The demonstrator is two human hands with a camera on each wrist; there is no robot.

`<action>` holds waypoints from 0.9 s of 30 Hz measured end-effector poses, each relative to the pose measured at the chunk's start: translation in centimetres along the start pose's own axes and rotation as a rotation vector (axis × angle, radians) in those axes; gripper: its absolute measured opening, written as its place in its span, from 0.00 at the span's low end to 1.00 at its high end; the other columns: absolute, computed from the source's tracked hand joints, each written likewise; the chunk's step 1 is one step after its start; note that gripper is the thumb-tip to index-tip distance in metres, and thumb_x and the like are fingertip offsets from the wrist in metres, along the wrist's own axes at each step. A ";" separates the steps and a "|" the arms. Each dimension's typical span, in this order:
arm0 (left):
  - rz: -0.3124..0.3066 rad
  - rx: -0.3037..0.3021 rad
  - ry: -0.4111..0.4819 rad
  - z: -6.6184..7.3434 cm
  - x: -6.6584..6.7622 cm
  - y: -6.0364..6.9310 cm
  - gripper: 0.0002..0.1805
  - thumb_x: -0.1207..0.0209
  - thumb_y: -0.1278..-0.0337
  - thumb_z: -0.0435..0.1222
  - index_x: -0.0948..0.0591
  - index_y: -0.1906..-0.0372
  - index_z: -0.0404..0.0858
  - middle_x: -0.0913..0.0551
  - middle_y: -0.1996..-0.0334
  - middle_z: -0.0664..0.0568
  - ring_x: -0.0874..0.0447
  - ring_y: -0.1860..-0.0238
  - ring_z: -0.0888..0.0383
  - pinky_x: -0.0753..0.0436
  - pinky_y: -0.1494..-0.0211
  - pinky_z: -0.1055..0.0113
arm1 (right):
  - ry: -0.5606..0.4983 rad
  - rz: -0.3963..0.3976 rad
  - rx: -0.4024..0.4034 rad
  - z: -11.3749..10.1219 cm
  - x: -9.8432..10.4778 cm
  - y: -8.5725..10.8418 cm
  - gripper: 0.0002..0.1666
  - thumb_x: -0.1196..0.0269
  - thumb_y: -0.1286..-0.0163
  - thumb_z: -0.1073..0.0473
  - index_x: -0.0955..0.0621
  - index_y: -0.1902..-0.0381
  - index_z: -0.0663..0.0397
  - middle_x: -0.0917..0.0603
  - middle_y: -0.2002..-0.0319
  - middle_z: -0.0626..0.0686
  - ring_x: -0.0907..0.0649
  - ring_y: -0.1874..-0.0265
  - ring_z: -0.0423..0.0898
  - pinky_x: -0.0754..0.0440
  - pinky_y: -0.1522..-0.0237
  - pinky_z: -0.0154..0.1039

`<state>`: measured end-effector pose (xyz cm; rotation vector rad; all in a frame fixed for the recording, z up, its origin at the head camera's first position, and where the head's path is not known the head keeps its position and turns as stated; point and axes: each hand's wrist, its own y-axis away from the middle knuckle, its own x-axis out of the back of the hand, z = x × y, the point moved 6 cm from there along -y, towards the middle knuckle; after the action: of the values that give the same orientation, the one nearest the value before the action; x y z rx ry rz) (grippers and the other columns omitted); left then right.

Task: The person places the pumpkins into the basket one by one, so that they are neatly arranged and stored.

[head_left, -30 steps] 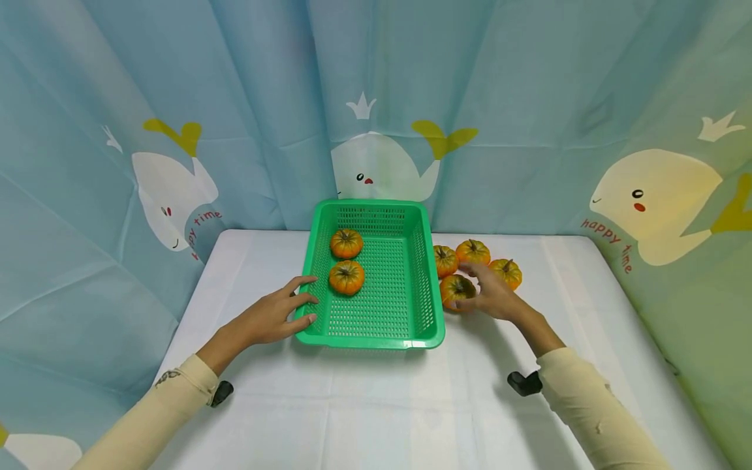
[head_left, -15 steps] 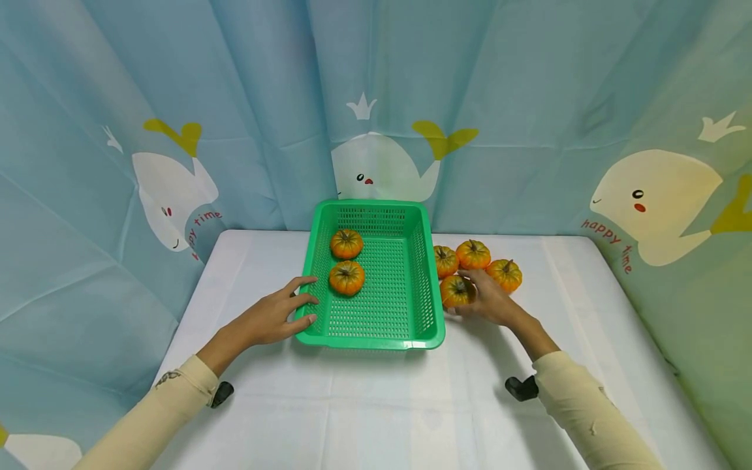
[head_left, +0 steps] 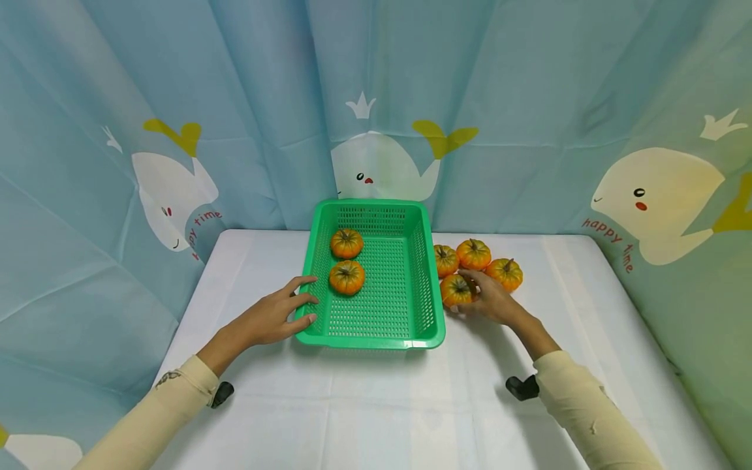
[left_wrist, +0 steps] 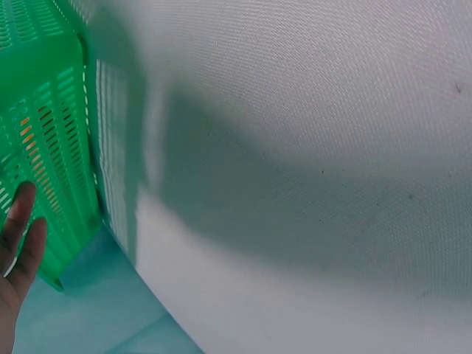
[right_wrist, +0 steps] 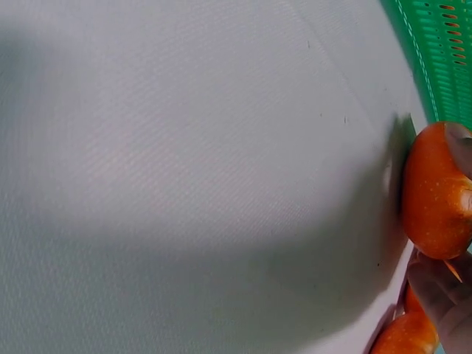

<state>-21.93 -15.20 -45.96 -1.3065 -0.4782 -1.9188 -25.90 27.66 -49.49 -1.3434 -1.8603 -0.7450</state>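
In the head view, a person's left hand (head_left: 273,316) is resting on the left rim of a green basket (head_left: 370,341), its fingers spreading apart, with the tips touching the plastic. Two basket pumpkins (head_left: 346,278) are lying along the left side inside, one farther than the other. Right of the basket, the right hand (head_left: 490,299) is pinching the nearest loose pumpkin (head_left: 455,291) between thumb and fingers, the thumb bearing on the near side. Three other pumpkins (head_left: 504,274) are sitting close by on the white tablecloth (head_left: 376,418): one farther along the basket's right side, one at the far side of the group, one to the right. A blue curtain (head_left: 517,78) with whale prints is hanging behind the table.

In the left wrist view, two fingers are showing apart against the slotted wall, and orange is peeking through the slots; I cannot tell how the remaining fingers are lying.

In the right wrist view, digits are pressing on opposite sides of the gripped pumpkin at the right edge, while another pumpkin is partly showing beside the hand.
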 end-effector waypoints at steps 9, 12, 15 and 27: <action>0.005 -0.001 0.002 0.1 0.1 0.0 0.21 0.43 0.29 0.50 0.19 0.41 0.42 0.39 0.25 0.47 0.16 0.46 0.48 0.16 0.50 0.51 | -0.003 0.006 0.008 -0.1 0.1 0.0 0.51 0.23 0.43 0.50 0.32 0.29 0.66 0.28 0.33 0.70 0.23 0.46 0.63 0.24 0.44 0.62; 0.002 0.000 0.005 0.1 0.0 -0.1 0.21 0.42 0.29 0.49 0.18 0.41 0.42 0.38 0.25 0.47 0.16 0.46 0.48 0.16 0.49 0.51 | -0.007 0.018 0.019 -0.3 0.1 0.0 0.50 0.24 0.42 0.50 0.32 0.29 0.66 0.29 0.33 0.70 0.24 0.45 0.64 0.25 0.44 0.63; 0.001 0.001 0.008 0.1 0.0 -0.1 0.21 0.42 0.30 0.49 0.18 0.41 0.42 0.38 0.25 0.48 0.16 0.46 0.48 0.16 0.49 0.51 | -0.007 0.027 0.034 -0.4 0.2 0.0 0.48 0.25 0.41 0.52 0.32 0.30 0.67 0.30 0.32 0.71 0.24 0.43 0.66 0.25 0.43 0.64; -0.007 0.004 0.013 0.2 0.2 0.0 0.21 0.42 0.29 0.49 0.18 0.41 0.42 0.38 0.25 0.46 0.15 0.51 0.49 0.17 0.51 0.52 | -0.028 0.100 0.081 -1.6 2.1 0.3 0.46 0.25 0.40 0.56 0.33 0.29 0.66 0.22 0.47 0.65 0.25 0.57 0.56 0.27 0.58 0.48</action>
<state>-21.84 -15.11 -45.71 -1.2909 -0.4797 -1.9300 -25.70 27.67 -46.81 -1.3899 -1.8109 -0.5964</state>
